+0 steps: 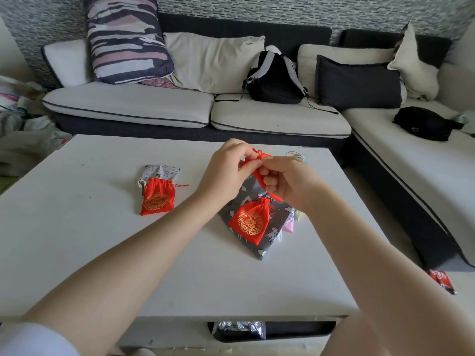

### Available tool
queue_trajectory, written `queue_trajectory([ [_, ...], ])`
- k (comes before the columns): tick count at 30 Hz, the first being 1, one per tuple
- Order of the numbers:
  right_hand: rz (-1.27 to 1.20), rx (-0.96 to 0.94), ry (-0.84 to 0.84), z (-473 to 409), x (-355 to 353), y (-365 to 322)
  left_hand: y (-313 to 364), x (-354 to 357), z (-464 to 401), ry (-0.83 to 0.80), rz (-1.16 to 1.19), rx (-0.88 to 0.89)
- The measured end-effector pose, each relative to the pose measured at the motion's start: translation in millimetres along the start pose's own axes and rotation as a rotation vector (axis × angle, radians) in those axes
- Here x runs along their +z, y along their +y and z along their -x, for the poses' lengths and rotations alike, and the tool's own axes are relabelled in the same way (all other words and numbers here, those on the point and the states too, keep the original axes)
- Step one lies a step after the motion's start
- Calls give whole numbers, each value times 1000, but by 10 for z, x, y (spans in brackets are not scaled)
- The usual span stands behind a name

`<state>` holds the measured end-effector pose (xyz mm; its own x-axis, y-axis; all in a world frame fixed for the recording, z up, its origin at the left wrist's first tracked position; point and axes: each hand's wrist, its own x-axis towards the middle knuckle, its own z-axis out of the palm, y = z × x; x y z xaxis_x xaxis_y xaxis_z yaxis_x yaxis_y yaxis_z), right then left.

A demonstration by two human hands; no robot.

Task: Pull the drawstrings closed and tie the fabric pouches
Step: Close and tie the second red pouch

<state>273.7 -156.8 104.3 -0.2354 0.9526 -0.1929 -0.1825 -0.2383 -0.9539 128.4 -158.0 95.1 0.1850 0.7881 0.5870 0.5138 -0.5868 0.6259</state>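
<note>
On the smooth white worktop (90,227), toward the left, a glossy red satin pouch (157,197) with a round gold emblem lies cinched atop a white printed cloth pouch (160,172). Above the middle, the left hand (226,173) and right hand (288,181) meet, fingers (250,164) curled and pinching the thin red drawstring (258,152) of a held red pouch (259,176). Below them another gathered red emblem pouch (250,222) rests on a flat grey patterned pouch (267,240).
</note>
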Motion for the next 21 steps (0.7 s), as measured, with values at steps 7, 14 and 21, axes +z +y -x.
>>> queue_trajectory([
  [7,71,1,56,-4,-35,82,-93,107,83,-78,-128,-17],
  [14,196,-143,205,-41,130,239,-324,157,73,-159,-418,-216],
  [21,85,-72,239,-32,11,260,-307,93,50,-114,-405,-74],
])
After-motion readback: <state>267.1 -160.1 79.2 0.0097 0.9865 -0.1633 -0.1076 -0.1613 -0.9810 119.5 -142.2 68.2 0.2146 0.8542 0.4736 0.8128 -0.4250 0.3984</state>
